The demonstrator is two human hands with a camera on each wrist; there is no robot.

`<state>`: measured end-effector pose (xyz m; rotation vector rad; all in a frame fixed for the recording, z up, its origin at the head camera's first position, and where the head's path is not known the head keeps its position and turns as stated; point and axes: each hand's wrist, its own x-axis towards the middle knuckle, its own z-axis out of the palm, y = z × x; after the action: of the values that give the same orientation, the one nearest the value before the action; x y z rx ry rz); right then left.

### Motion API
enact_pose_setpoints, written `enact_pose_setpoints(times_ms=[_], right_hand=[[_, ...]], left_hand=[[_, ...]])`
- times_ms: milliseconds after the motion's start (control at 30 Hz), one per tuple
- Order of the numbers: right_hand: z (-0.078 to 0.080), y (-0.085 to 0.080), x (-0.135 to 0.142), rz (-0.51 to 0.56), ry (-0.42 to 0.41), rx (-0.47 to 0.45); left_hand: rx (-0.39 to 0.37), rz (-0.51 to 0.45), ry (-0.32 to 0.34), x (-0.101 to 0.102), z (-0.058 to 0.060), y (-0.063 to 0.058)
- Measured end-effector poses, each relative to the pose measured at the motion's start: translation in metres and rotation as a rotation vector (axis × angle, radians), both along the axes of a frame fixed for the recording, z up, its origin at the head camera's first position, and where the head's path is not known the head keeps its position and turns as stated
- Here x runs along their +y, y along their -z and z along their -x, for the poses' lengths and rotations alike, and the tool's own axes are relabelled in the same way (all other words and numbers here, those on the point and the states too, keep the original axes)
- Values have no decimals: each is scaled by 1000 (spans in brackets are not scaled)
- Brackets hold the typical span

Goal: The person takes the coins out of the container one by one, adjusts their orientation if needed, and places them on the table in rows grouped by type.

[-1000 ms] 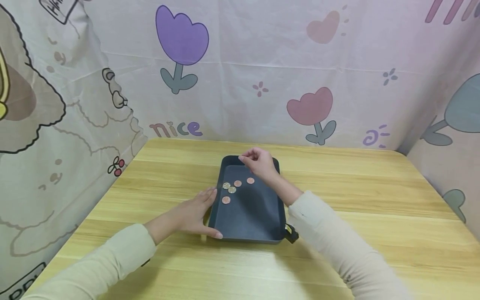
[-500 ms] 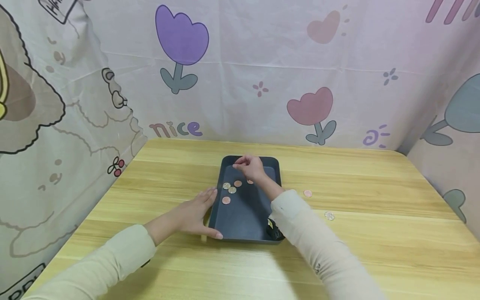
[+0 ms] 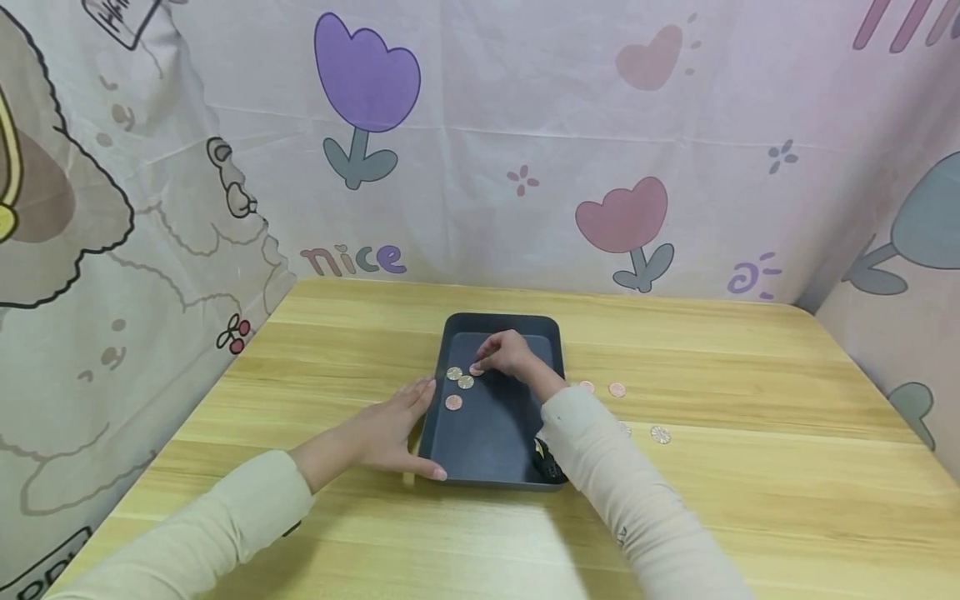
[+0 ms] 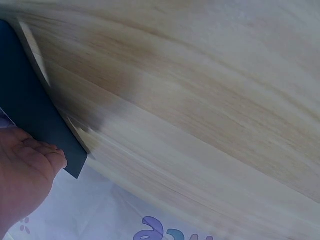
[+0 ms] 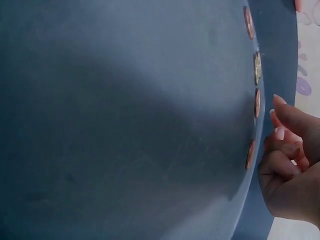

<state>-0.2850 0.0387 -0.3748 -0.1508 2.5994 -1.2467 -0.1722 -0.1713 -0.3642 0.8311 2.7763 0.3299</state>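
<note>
A dark, shallow rectangular tray [image 3: 495, 454] stands on the wooden table. Inside it, toward the left, lie several coins: two brass-coloured, one of them a brass coin [image 3: 454, 373], and a copper coin [image 3: 453, 402] nearer me. My left hand [image 3: 390, 425] rests against the tray's left side, fingers extended and thumb at the near corner. Over the tray, my right hand [image 3: 508, 353] has its thumb and index tips at another copper coin [image 3: 476, 370]. In the right wrist view, a small gap shows between those tips with no coin in it; the other fingers are curled.
Right of the tray, several coins lie on the table, among them a copper coin [image 3: 617, 389] and a silvery coin [image 3: 660, 434]. A black device [image 3: 550, 462] hangs below the right sleeve. A printed cloth [image 3: 480, 150] closes off the table's back.
My right hand has moved left, then down toward me, from the tray's far end to a copper coin. The shifting sleeve has uncovered coins on the table. My left hand stays put.
</note>
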Motion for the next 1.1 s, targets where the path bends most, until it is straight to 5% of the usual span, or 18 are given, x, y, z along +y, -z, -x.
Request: enact_pose_setpoints(times_ms=[900,1100], right_hand=[[-1,6,-3,-348,-103,139],[-5,6,1,-325,-71,148]], left_hand=[[6,1,-2,0,1,2],[6,-20,8,0,0,2]])
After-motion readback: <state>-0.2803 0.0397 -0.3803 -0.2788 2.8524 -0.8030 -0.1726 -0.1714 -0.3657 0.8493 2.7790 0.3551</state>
